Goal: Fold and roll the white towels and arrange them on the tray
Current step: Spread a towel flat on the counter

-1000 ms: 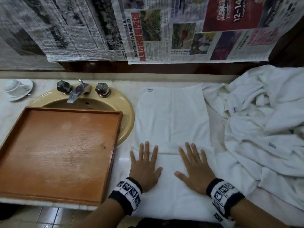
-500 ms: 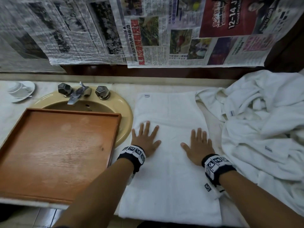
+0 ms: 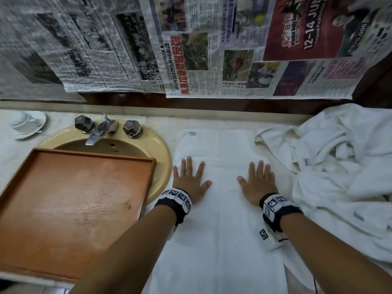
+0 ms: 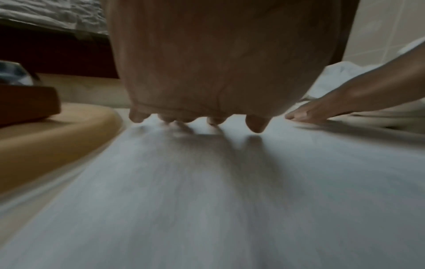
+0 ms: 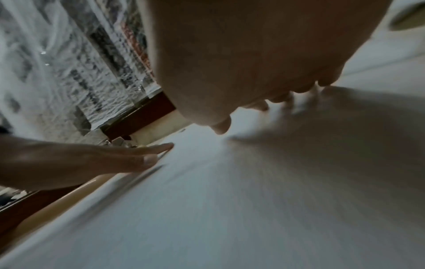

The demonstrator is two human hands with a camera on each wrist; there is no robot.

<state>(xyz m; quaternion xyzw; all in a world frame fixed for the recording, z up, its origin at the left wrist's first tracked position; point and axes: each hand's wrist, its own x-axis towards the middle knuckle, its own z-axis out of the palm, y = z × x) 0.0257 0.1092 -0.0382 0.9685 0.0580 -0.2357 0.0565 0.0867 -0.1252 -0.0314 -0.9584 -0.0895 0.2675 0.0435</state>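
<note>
A: White terry cloth fills the middle of the counter: a folded towel (image 3: 220, 209) lies flat as a long strip running from the near edge toward the far wall. What are the hands doing?

B: Both lie palm down on it. The left hand (image 3: 188, 181) presses near the towel's left edge, its fingers (image 3: 188, 164) straight and spread wide, thumb out to the right. The right hand (image 3: 257, 183) presses near the right edge, fingers straight and closer together, thumb out to the left. Neither hand grasps or pinches anything; the fingers simply lie extended on the cloth.

A: Do the wrist cameras agree?

B: Yes, though both are blurred. In the left wrist view the fingertips (image 4: 256, 125) touch the white surface; in the right wrist view the fingertips (image 5: 222, 128) rest on it too.

A: Where is the tray?

B: The wooden tray (image 3: 25, 166) sits to the left, resting over the near part of a yellow sink (image 3: 163, 153), well apart from both hands. A heap of loose white towels (image 3: 339, 172) lies to the right, just beside the flat towel. Newspaper (image 3: 191, 49) covers the far wall, and a white cup and saucer (image 3: 25, 124) stand at the far left.
</note>
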